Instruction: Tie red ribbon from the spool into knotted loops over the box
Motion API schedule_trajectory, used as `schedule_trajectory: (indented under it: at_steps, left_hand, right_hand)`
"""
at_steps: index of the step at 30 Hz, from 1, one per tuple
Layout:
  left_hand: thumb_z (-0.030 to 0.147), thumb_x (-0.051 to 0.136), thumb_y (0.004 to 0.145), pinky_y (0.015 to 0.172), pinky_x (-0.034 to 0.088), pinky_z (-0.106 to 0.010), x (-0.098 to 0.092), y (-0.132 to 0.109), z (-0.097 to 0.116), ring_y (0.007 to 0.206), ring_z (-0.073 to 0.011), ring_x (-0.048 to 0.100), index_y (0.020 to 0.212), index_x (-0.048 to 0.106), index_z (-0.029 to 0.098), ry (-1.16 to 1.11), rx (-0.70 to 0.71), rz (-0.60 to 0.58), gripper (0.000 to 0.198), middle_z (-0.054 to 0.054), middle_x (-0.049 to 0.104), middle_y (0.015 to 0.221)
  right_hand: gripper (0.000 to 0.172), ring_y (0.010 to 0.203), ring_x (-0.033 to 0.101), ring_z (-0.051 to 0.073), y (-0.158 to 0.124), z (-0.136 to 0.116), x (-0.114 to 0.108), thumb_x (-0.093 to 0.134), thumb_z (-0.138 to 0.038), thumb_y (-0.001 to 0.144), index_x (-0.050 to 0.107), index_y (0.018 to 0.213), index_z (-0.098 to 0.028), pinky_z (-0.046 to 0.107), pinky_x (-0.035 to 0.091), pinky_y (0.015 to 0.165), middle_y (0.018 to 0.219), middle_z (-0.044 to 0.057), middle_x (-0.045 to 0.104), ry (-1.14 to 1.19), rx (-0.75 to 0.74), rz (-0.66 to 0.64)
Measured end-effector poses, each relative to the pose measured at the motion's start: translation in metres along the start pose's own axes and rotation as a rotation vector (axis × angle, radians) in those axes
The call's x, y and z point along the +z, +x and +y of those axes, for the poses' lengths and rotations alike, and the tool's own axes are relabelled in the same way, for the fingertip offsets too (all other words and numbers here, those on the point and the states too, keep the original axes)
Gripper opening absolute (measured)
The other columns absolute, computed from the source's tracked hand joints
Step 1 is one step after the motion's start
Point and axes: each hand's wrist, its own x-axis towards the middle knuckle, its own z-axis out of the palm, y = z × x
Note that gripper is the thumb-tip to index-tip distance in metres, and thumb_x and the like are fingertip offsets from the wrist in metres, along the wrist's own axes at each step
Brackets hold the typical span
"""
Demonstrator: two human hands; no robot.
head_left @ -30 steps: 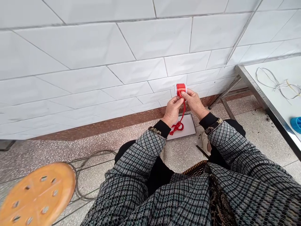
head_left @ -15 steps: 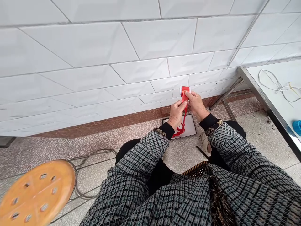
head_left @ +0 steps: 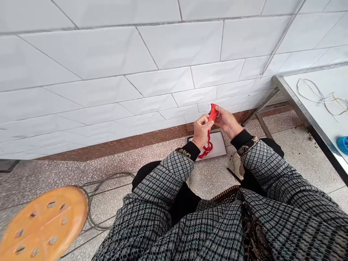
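Observation:
A spool of red ribbon point(head_left: 214, 111) with a white end is held up in front of the tiled wall. My right hand point(head_left: 226, 120) is closed around the spool's right side, its thumb on top. Just left of it, my left hand point(head_left: 201, 131) pinches the stretch of red ribbon that comes off the spool. Below the hands, the loose ribbon point(head_left: 208, 148) hangs down and lies in a crumpled heap in a shallow white box with a dark rim point(head_left: 220, 144) on the floor.
At the left stands an orange round stool point(head_left: 46, 221) with holes in its seat. Cables point(head_left: 94, 195) lie coiled beside it. A metal-edged table point(head_left: 304, 108) at the right bears loose wire point(head_left: 319, 96) and a blue plastic container point(head_left: 343, 144). White tiles point(head_left: 160, 83) rise in front.
The spool has tilted and dropped slightly, so more of its white end shows. My left hand has moved a little left and down with the ribbon.

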Motion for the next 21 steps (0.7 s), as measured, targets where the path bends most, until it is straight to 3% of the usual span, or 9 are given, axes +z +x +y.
schedule_trajectory:
  at_steps: [2, 4, 6, 8, 12, 16, 21]
  left_hand:
    - [0.021, 0.079, 0.062, 0.06, 0.038, -0.024, 0.003, -0.001, 0.001, 0.057, -0.0085, 0.046, 0.059, 0.039, 0.02, -0.14, -0.095, 0.045, 0.04, 0.006, 0.045, 0.06]
    - [0.02, 0.079, 0.06, 0.053, 0.034, -0.023, 0.004, -0.001, 0.0, 0.051, -0.007, 0.043, 0.072, 0.054, 0.021, -0.216, -0.2, 0.064, 0.028, 0.009, 0.048, 0.06]
    - [0.021, 0.082, 0.06, 0.05, 0.029, -0.023, 0.003, -0.002, -0.001, 0.048, -0.0052, 0.039, 0.091, 0.068, 0.02, -0.226, -0.277, 0.063, 0.034, 0.008, 0.055, 0.064]
    - [0.026, 0.085, 0.061, 0.049, 0.028, -0.023, 0.002, -0.003, -0.002, 0.048, -0.0043, 0.037, 0.099, 0.073, 0.018, -0.198, -0.319, 0.037, 0.041, 0.008, 0.057, 0.065]
    - [0.043, 0.088, 0.066, 0.053, 0.031, -0.023, 0.003, -0.006, -0.006, 0.052, -0.0055, 0.039, 0.089, 0.077, 0.018, -0.056, -0.33, -0.015, 0.036, 0.007, 0.053, 0.059]
    - [0.054, 0.082, 0.074, 0.061, 0.037, -0.024, 0.0, -0.009, -0.011, 0.062, -0.0085, 0.049, 0.084, 0.08, 0.017, 0.129, -0.251, -0.1, 0.039, 0.0, 0.066, 0.07]
    - [0.061, 0.075, 0.078, 0.063, 0.039, -0.026, -0.011, -0.006, -0.012, 0.063, -0.0112, 0.05, 0.079, 0.08, 0.015, 0.357, -0.243, -0.232, 0.047, -0.002, 0.066, 0.068]
  right_hand:
    - [0.007, 0.063, 0.059, 0.011, -0.001, -0.001, 0.001, 0.069, -0.025, 0.088, 0.064, 0.086, -0.02, 0.025, 0.049, 0.062, 0.072, -0.006, 0.063, 0.018, -0.012, 0.01]
    - [0.005, 0.064, 0.059, 0.011, -0.002, -0.003, 0.001, 0.068, -0.024, 0.089, 0.065, 0.087, -0.02, 0.025, 0.05, 0.063, 0.073, -0.006, 0.063, 0.032, -0.029, 0.008]
    - [0.004, 0.065, 0.059, 0.011, -0.002, -0.004, 0.002, 0.067, -0.024, 0.091, 0.066, 0.088, -0.02, 0.024, 0.05, 0.064, 0.074, -0.006, 0.064, 0.036, -0.041, 0.007]
    - [0.005, 0.066, 0.058, 0.011, -0.001, -0.004, 0.002, 0.066, -0.024, 0.091, 0.066, 0.088, -0.02, 0.024, 0.05, 0.063, 0.075, -0.005, 0.064, 0.031, -0.055, 0.013]
    - [0.004, 0.066, 0.057, 0.01, 0.002, -0.004, 0.002, 0.069, -0.023, 0.088, 0.067, 0.087, -0.02, 0.021, 0.046, 0.059, 0.074, -0.005, 0.064, 0.019, -0.101, 0.028]
    - [0.004, 0.069, 0.061, 0.012, 0.005, -0.004, 0.0, 0.07, -0.023, 0.086, 0.067, 0.086, -0.019, 0.021, 0.042, 0.053, 0.074, -0.003, 0.064, 0.012, -0.106, 0.036]
    - [0.004, 0.071, 0.064, 0.013, 0.004, -0.004, -0.003, 0.069, -0.023, 0.087, 0.067, 0.087, -0.021, 0.023, 0.05, 0.06, 0.075, -0.003, 0.066, 0.046, -0.063, 0.026]
